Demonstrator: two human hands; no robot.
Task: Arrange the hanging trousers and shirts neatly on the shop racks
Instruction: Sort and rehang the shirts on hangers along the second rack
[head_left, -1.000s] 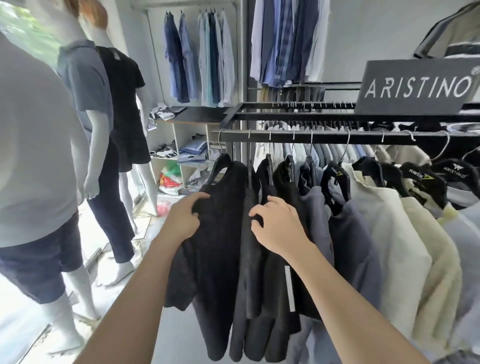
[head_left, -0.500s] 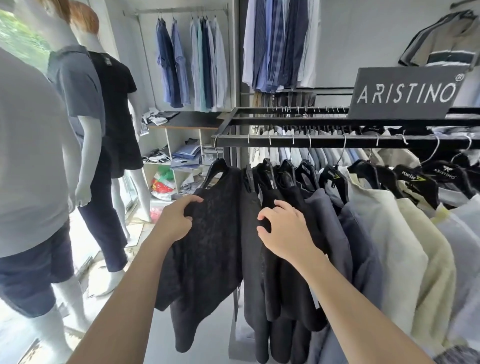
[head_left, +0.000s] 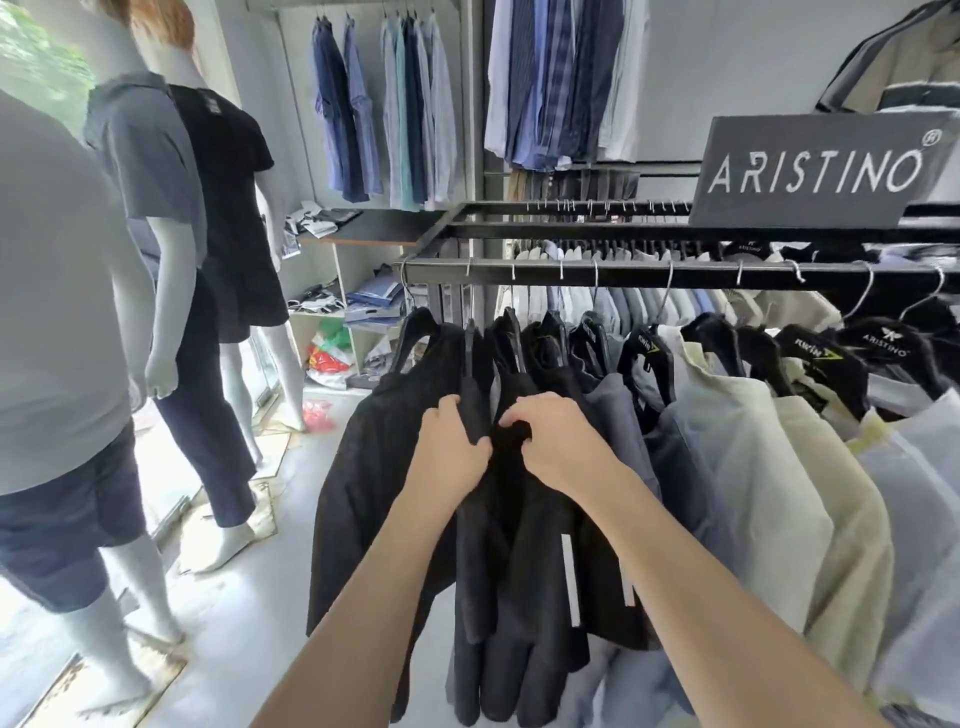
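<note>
A black metal rack rail carries a row of shirts on black hangers. At its left end hangs a black textured shirt. Beside it hang more black shirts, then grey-blue ones and pale cream ones to the right. My left hand grips the edge of a black shirt just right of the end one. My right hand pinches a fold of black fabric close beside it. The two hands nearly touch.
Three mannequins stand on the left by the window. A grey ARISTINO sign sits on the rack top. Blue shirts hang on the back wall above a shelf unit with folded items. Light floor lies left of the rack.
My left hand has let go of the end shirt's sleeve and moved right to the neighbouring black shirt. My right hand shifted slightly left, so the hands have come together.
</note>
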